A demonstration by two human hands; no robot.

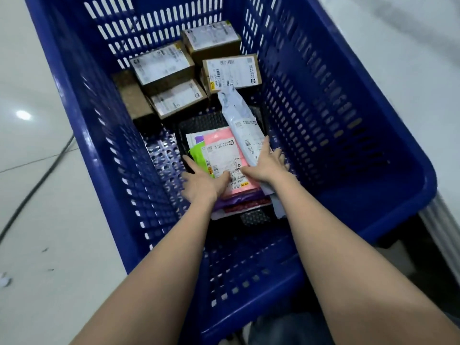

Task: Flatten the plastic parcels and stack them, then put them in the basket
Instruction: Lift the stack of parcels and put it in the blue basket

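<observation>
Both my arms reach down into a deep blue slotted basket (348,120). On its floor lies a stack of flat plastic parcels (224,155): a pink one with a white label on top, green, purple and red ones under it. My left hand (202,181) grips the stack's left near edge, thumb on the label. My right hand (267,164) grips the right side, fingers spread over a long grey-white parcel (240,118) that leans along the stack's right edge. The lowest parcels are mostly hidden.
Several brown cardboard boxes (161,64) with white labels fill the far end of the basket. A black mesh piece (201,123) lies under the stack. The basket stands on a pale tiled floor (37,195) with a dark cable (29,192) at left.
</observation>
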